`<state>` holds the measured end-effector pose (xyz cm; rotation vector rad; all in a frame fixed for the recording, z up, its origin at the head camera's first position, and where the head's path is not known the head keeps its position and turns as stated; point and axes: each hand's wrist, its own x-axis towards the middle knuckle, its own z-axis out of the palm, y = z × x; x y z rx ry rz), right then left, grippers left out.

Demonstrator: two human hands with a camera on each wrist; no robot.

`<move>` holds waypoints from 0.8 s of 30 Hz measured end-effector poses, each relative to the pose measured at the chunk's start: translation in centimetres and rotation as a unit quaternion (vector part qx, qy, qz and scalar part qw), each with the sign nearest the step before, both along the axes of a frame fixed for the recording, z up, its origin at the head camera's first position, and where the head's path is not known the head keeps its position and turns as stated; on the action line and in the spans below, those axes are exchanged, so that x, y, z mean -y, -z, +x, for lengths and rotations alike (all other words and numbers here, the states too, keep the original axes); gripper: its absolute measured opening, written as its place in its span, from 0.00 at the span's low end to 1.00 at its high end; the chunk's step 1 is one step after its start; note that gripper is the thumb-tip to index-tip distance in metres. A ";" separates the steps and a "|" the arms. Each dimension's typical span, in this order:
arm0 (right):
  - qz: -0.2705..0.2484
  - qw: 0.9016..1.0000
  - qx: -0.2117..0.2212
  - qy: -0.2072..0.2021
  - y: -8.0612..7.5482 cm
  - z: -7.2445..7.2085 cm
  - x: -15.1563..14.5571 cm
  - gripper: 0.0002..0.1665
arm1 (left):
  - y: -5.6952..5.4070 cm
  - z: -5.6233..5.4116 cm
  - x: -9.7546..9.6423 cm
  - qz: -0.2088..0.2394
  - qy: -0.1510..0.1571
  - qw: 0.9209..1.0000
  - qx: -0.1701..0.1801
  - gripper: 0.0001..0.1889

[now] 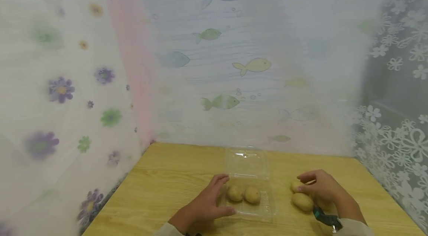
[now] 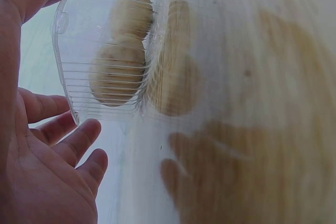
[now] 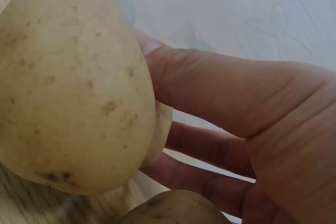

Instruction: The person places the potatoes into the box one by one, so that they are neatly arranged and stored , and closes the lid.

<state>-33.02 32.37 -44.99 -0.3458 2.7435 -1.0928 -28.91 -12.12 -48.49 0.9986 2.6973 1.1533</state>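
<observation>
A clear plastic clamshell box [image 1: 264, 210] lies with its lid [image 1: 247, 163] folded back on the table. Inside it sit two potatoes, one on the left [image 1: 234, 193] and one on the right [image 1: 252, 194]. My left hand [image 1: 208, 200] rests at the box's left side, thumb and fingers spread and loosely bent along its edge [image 2: 62, 66]. On the right, my right hand [image 1: 322, 187] pinches a small potato [image 1: 295, 185] between thumb and fingers. A larger potato [image 3: 73, 87] lies in front of it, and another [image 3: 176, 211] is partly hidden under the hand.
The wood-grain table [image 1: 174, 169] carries the box and the loose potatoes. A fish-print curtain [image 1: 214, 80] hangs behind it, with flowered curtains on the left [image 1: 77, 117] and right [image 1: 398, 146]. A dark strap with a device [image 1: 326, 219] sits on my right wrist.
</observation>
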 end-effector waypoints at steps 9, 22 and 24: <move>0.009 1.000 0.001 0.004 0.0 0.2 0.0 0.34 | -0.4 0.5 -0.3 -0.004 -0.004 1.000 0.005 0.52; 0.029 0.999 -0.017 0.007 0.0 0.5 -0.3 0.33 | -0.6 2.0 -1.0 -0.006 -0.014 1.000 0.005 0.52; 0.027 0.999 -0.018 0.008 0.1 0.6 -0.4 0.33 | -0.5 2.2 -1.1 -0.008 -0.016 1.000 0.003 0.52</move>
